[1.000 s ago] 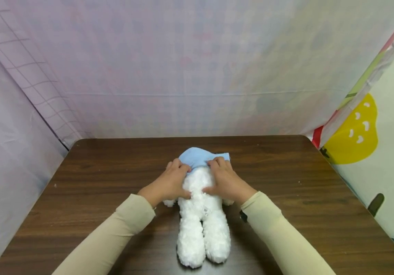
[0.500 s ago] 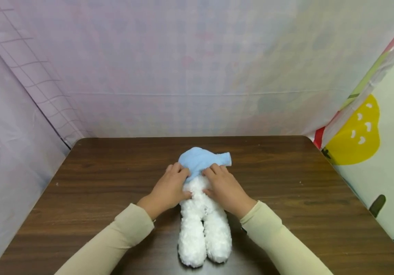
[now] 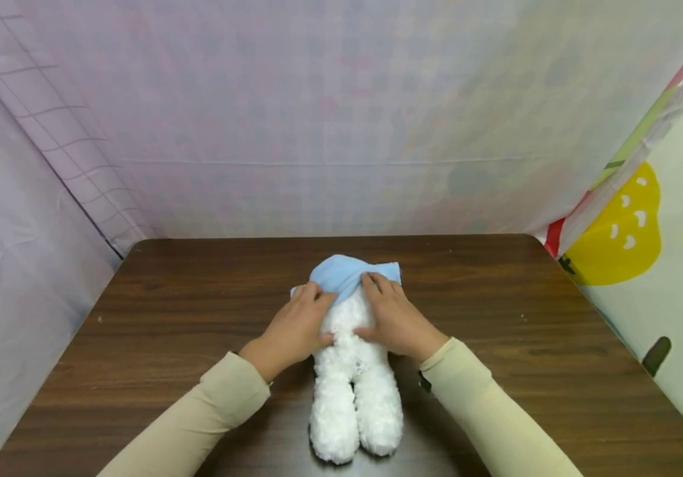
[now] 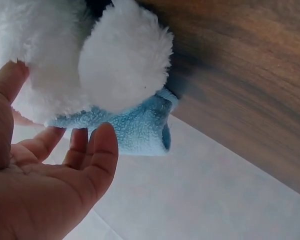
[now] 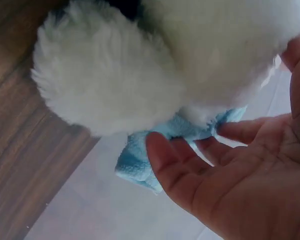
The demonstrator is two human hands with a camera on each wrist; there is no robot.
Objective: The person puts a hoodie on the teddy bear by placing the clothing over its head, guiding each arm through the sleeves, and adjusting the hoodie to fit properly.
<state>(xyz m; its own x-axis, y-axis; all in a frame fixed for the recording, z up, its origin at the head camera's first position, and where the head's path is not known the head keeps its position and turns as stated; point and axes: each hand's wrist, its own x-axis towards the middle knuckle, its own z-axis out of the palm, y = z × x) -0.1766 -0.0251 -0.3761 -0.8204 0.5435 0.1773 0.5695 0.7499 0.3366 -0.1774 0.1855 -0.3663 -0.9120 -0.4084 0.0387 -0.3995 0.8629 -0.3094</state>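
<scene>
A white fluffy plush toy (image 3: 334, 424) lies on the table, its legs toward me and its head end under a small light-blue garment (image 3: 336, 270). My left hand (image 3: 295, 326) is at the toy's left side, fingers hooked at the garment's lower edge and thumb against the white body. On the other side, my right hand (image 3: 397, 321) holds the hem higher up, its thumb also on the plush. In the left wrist view a short blue sleeve (image 4: 145, 130) with an open end sticks out beyond the toy's round white arm (image 4: 125, 60). The toy's head is hidden.
The dark wood-grain table (image 3: 186, 318) reaches back to a pale hanging cloth (image 3: 341, 119). More pale cloth hangs at the left, and a panel with a yellow printed shape (image 3: 621, 232) stands along the right edge.
The garment's hem came down over the toy's body, then went back up on the right side. My right hand moved toward me, then away again; the left moved slightly.
</scene>
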